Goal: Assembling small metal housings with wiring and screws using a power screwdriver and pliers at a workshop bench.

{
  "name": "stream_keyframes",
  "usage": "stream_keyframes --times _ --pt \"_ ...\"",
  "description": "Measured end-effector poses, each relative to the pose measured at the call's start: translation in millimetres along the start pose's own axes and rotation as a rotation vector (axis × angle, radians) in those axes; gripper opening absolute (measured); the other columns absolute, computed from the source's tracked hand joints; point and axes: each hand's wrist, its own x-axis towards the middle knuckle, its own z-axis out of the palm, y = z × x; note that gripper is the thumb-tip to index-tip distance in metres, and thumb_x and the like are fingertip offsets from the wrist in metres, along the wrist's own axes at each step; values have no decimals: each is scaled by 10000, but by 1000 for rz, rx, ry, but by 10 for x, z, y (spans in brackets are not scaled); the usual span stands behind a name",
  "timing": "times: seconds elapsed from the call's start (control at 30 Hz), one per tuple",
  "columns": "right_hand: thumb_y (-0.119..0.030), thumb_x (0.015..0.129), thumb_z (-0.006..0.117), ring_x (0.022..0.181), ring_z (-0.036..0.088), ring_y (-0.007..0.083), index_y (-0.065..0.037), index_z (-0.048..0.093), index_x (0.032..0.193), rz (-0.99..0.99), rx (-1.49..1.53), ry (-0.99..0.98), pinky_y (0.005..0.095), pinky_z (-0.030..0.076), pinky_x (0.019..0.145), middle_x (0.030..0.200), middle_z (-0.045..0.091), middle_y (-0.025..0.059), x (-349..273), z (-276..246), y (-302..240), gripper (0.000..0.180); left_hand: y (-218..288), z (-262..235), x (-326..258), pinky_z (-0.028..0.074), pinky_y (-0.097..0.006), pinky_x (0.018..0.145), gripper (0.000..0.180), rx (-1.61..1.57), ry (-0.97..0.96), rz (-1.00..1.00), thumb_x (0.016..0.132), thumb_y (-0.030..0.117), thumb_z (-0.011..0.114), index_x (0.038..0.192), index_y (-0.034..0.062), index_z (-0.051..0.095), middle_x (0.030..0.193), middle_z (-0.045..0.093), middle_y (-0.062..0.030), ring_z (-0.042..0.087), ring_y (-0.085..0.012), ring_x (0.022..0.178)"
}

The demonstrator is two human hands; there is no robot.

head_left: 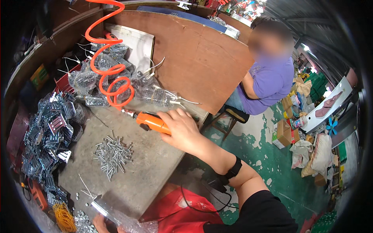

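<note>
My right hand point(182, 128) is closed round an orange air screwdriver point(153, 122) lying low over the grey worktop point(151, 155). An orange coiled air hose point(116, 70) runs up from the tool's end. At the lower edge, only some fingers of my left hand point(100, 224) show, on a shiny part in bubble wrap point(116, 217) with white wires sticking out. The rest of that hand is cut off by the frame. Between my hands lies a heap of silver screws point(112, 155).
Piled metal brackets point(52, 132) line the left side. Bubble-wrapped parts with white leads point(112, 73) lie at the back, before a brown board point(198, 58). Loose nuts point(83, 221) and yellow bands point(64, 217) sit lower left. A person in purple point(268, 85) sits right of the board.
</note>
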Motion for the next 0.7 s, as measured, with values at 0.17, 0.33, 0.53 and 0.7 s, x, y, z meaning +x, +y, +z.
stream_keyframes --times 0.17,0.33,0.53,0.7 --pt "-224 707 763 1009 526 306 -57 528 1266 38 -48 -1 425 495 820 1066 510 124 57 31 -105 629 -13 -3 -65 516 -369 677 577 -45 -12 -59 915 445 585 1194 -53 505 1015 570 -202 601 -320 820" --pt "-273 695 768 1011 523 300 -68 540 1264 55 -77 -12 421 511 801 1076 507 119 7 56 -60 647 -42 -15 -129 519 -377 699 571 -29 -21 -82 914 434 591 1199 -53 496 1018 569 -207 602 -324 826" --pt "-282 678 763 997 521 288 -55 552 1242 -13 -95 -9 419 507 808 1046 509 104 52 110 0 644 -13 -30 -114 523 -383 749 542 0 -36 -82 917 387 598 1218 -50 488 1045 574 -222 612 -343 889" --pt "-209 666 757 983 533 288 -35 553 1238 -100 -150 63 421 507 795 1042 506 109 83 146 -107 632 20 11 -82 524 -383 744 515 -48 3 -81 921 373 594 1205 -47 504 1039 581 -216 617 -339 881"
